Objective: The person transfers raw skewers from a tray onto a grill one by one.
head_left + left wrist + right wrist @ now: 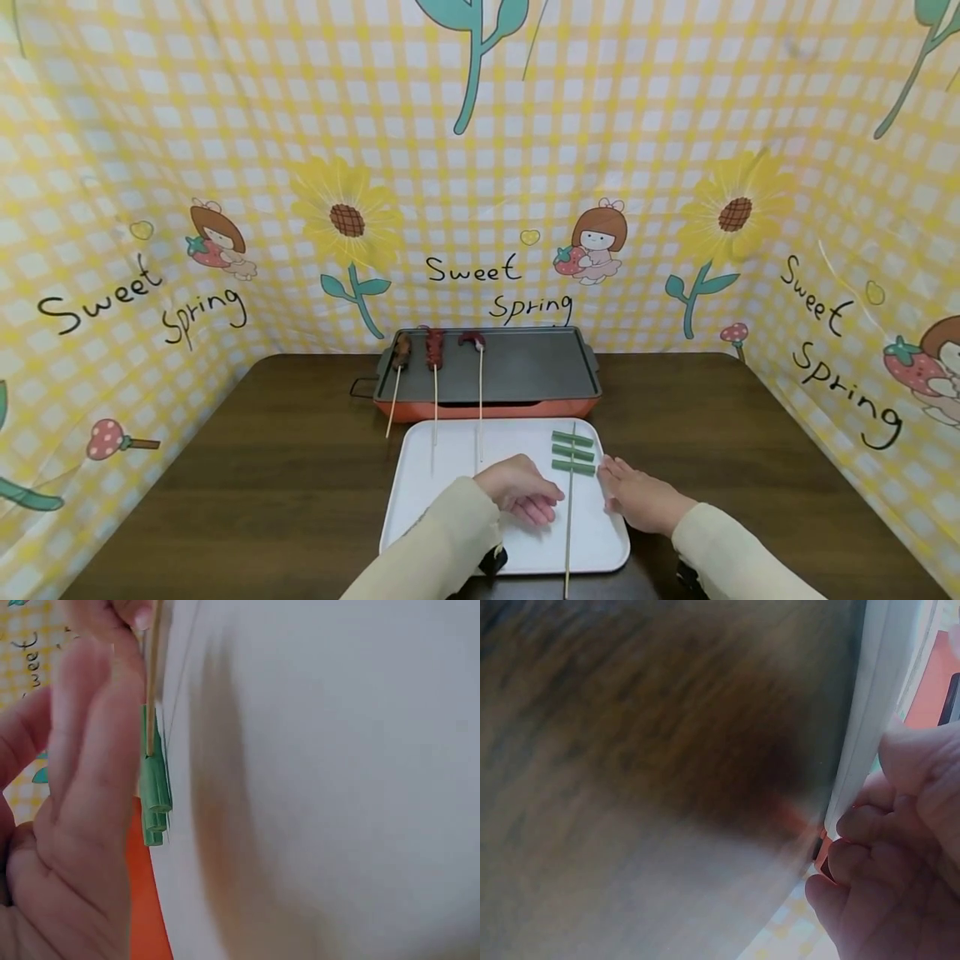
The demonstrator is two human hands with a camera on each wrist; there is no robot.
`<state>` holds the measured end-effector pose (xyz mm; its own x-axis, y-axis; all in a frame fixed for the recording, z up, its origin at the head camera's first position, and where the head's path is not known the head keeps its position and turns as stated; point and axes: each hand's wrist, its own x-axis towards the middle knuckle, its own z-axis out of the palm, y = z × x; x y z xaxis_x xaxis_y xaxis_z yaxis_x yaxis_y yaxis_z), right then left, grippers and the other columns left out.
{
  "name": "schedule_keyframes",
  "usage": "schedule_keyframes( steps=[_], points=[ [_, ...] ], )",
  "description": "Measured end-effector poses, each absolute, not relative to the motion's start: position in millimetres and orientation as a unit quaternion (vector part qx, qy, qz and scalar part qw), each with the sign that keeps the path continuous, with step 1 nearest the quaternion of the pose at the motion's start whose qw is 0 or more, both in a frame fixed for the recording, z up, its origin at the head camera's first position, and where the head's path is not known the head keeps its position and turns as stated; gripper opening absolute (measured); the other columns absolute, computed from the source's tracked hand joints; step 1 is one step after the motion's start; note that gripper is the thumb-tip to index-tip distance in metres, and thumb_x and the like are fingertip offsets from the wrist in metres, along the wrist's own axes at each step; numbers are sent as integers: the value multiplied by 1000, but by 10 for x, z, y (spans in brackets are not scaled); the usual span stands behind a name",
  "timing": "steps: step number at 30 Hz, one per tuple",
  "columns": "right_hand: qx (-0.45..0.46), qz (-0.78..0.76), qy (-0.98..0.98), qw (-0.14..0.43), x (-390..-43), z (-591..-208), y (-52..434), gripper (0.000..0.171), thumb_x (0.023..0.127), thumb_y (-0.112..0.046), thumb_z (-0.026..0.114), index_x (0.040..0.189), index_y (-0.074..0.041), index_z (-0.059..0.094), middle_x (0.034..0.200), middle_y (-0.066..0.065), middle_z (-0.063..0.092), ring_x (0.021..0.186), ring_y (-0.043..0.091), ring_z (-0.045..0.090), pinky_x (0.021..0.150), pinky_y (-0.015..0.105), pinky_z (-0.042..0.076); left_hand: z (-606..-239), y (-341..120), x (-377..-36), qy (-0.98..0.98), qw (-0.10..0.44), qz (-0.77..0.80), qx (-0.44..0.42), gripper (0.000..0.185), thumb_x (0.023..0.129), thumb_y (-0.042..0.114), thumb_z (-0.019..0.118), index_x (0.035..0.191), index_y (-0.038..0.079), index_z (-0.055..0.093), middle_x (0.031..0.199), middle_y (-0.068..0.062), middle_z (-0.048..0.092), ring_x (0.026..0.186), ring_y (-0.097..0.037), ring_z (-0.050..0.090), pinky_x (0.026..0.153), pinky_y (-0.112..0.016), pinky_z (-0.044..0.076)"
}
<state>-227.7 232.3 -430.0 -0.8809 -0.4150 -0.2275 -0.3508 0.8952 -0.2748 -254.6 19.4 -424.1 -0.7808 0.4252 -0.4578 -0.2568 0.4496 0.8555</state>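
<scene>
A white tray (450, 467) lies at the table's near edge. On its right part rests a wooden skewer (569, 525) threaded with three green pieces (573, 454), close up in the left wrist view (155, 787). My left hand (525, 493) rests on the tray just left of the stick. Its fingers (90, 772) are loosely bent alongside the stick and grip nothing. My right hand (637, 498) sits at the tray's right rim (870, 712), fingers (855, 855) curled against that edge.
Behind the tray stands an orange-sided grill pan (525, 367) with three meat skewers (435, 350) at its left end, their sticks reaching toward the tray. The dark wooden table (262, 467) is fenced by a yellow checked backdrop (480, 167) on three sides.
</scene>
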Motion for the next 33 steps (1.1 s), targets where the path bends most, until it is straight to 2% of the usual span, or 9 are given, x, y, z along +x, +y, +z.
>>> schedule_keyframes(
  steps=[5, 13, 18, 25, 29, 33],
  points=[
    [-203, -115, 963, 136, -2266, -4306, 2321, 51, 94, -11, 59, 135, 14, 43, 145, 28, 37, 136, 41, 30, 107, 54, 30, -4230, 260, -2545, 816, 295, 494, 62, 24, 83, 10, 70, 62, -2, 64, 51, -4, 58, 42, -9, 55, 49, -25, 54],
    [-209, -108, 963, 129, -2270, -4337, 2317, 51, 94, -12, 60, 134, 14, 44, 144, 28, 38, 136, 41, 31, 107, 54, 31, -4225, 333, -2532, 834, 369, 399, 97, 30, 84, 16, 71, 59, 1, 64, 50, -3, 59, 41, -9, 53, 44, -22, 49],
    [-216, -110, 963, 120, -2266, -4333, 2330, 50, 93, -11, 60, 133, 15, 44, 143, 30, 38, 135, 42, 32, 106, 55, 31, -4163, 422, -2494, 861, 371, 332, 107, 33, 84, 20, 73, 57, 4, 63, 47, -1, 57, 39, -7, 50, 41, -20, 46],
    [-223, -114, 961, 115, -2273, -4360, 2348, 49, 93, -10, 60, 132, 16, 44, 142, 31, 38, 134, 43, 33, 105, 56, 32, -4197, 512, -2428, 866, 340, 352, 99, 27, 80, 1, 71, 55, -3, 64, 43, -4, 54, 36, -9, 48, 38, -20, 45],
    [-223, -116, 961, 116, -2275, -4363, 2352, 49, 93, -10, 60, 132, 16, 44, 142, 31, 38, 134, 43, 33, 105, 56, 32, -4208, 505, -2477, 846, 361, 379, 100, 28, 84, 1, 69, 57, -4, 63, 44, -4, 54, 37, -9, 50, 42, -21, 49],
    [-218, -121, 961, 117, -2280, -4359, 2352, 48, 93, -10, 60, 131, 15, 45, 142, 32, 37, 133, 47, 32, 102, 61, 32, -4206, 469, -2517, 812, 383, 429, 105, 28, 88, 1, 66, 60, 1, 61, 49, -4, 55, 40, -7, 51, 41, -18, 46]
  ],
)
